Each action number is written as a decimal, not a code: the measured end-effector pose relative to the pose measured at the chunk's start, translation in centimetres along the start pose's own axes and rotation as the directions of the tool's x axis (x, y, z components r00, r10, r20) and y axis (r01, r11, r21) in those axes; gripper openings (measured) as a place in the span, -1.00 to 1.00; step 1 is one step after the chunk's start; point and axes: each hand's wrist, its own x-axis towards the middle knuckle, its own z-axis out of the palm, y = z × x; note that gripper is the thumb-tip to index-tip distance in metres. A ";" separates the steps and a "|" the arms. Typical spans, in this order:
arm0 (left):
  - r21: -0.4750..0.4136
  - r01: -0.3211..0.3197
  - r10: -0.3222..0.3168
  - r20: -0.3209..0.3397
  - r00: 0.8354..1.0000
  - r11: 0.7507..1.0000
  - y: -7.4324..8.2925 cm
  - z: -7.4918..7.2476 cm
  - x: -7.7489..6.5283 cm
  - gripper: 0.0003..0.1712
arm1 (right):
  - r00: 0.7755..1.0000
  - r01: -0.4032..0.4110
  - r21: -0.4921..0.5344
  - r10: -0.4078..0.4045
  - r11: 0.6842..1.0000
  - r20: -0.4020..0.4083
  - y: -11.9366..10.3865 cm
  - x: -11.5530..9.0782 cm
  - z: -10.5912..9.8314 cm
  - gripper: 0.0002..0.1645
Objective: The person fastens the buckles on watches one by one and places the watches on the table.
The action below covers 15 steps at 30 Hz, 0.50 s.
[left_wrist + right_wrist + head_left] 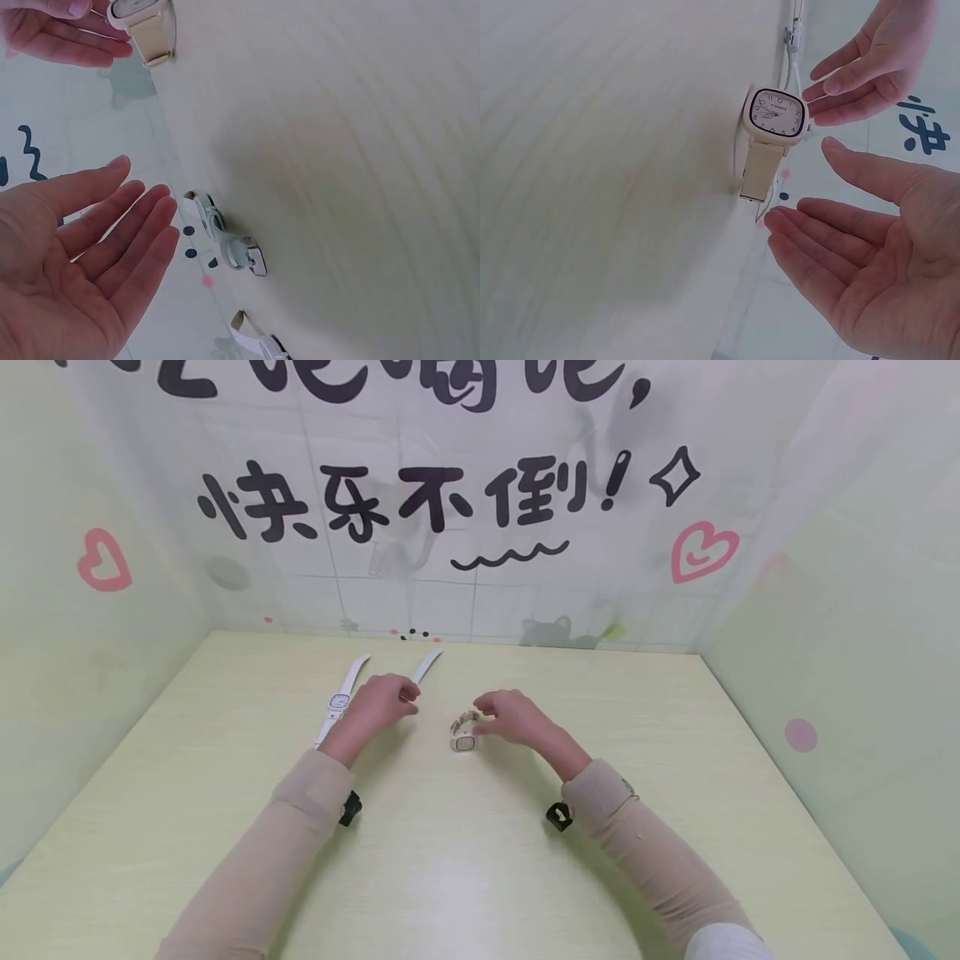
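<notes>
A cream wristwatch [465,742] with a squarish dial stands on the table, its strap looped up behind it. My right hand [517,718] is just to its right, thumb and fingers spread; the right wrist view shows a small gap between the fingertips and the watch [776,116]. To the left my left hand [381,703] hovers with relaxed fingers, holding nothing. Beyond it lies a pale blue-green watch [234,251], its strap end [428,665] showing past the hand and its rest hidden in the head view. A white watch [339,702] lies stretched out left of my left hand, partly covered by the wrist.
The pale wooden table [465,877] is walled in at the back and sides by printed sheets [600,593] with dark lettering and pink hearts. A dark wrist camera [558,816] hangs under the right sleeve, another [350,808] under the left.
</notes>
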 end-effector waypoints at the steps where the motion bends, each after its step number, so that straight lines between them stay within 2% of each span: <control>1: 0.002 0.010 -0.010 -0.004 1.000 1.000 -0.1 -0.2 0.1 -0.59 | 1.000 0.000 0.002 0.000 1.000 0.000 0.0 0.0 0.0 -0.42; 6: 0.026 0.074 -0.074 -0.015 0.997 0.997 -0.7 -0.5 0.5 -0.56 | 1.000 0.013 -0.005 -0.013 1.000 0.000 -0.2 0.0 -0.2 -0.43; 11: 0.073 0.135 -0.136 -0.002 0.991 0.988 -1.4 -0.3 1.1 -0.46 | 1.000 0.013 0.015 -0.013 1.000 -0.001 -0.5 0.1 -0.2 -0.45; 15: 0.090 0.158 -0.161 0.018 0.987 0.983 -1.8 -0.1 1.4 -0.44 | 1.000 0.009 0.033 -0.009 0.999 -0.002 -0.6 0.1 -0.2 -0.45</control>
